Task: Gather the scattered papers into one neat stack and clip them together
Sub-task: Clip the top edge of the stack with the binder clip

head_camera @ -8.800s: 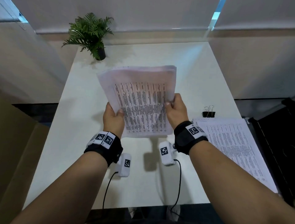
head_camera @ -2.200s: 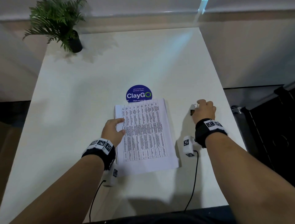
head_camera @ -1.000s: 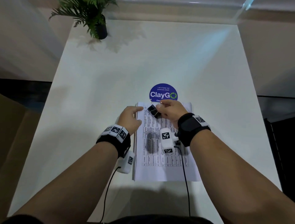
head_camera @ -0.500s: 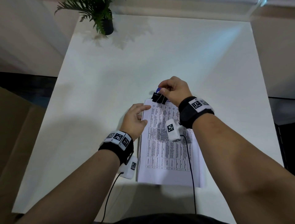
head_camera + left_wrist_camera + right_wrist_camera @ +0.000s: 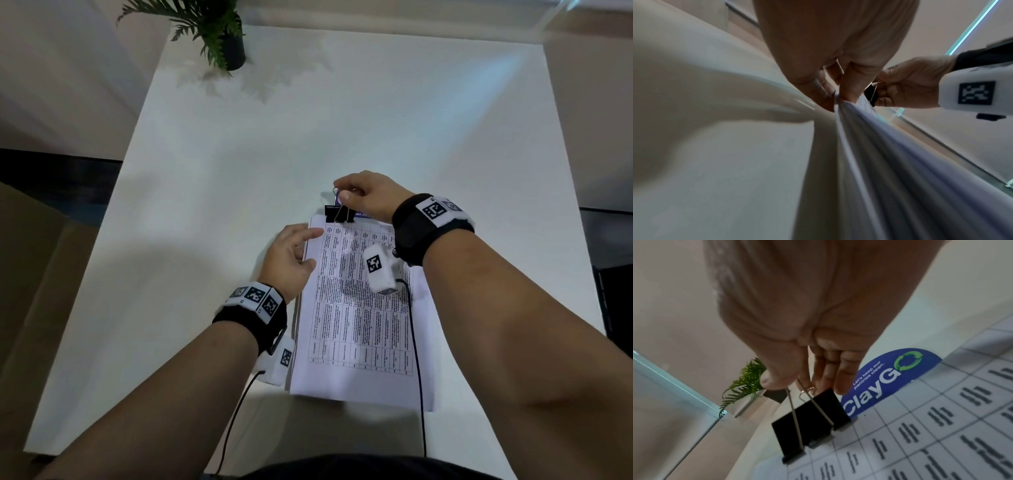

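One stack of papers (image 5: 359,308) lies flat on the white table (image 5: 239,171), edges squared, with the far end covering part of a blue round sticker (image 5: 890,379). Landmark for all positions: the stack. At its far-left corner sits the black binder clip (image 5: 339,214), mouth toward the sheets; in the right wrist view its lower lips overlap the top sheet's edge, though how deep the paper sits inside cannot be told. Right hand (image 5: 366,198), just beyond the stack's far edge, pinches the clip's wire handles between thumb and curled fingers. Left hand (image 5: 291,260) lies at the stack's left edge near the same corner; in the left wrist view its thumb and fingertips (image 5: 851,91) pinch the sheets' edge, slightly lifting it. A potted plant (image 5: 219,34) stands well beyond the stack, at the table's far-left corner. Step in hand, as judged: seating the clip. Gathering looks done. Next move calls for keeping the handles squeezed, pushing the clip fully over every sheet, then releasing; the left hand should hold the corner aligned so no bottom sheet escapes.
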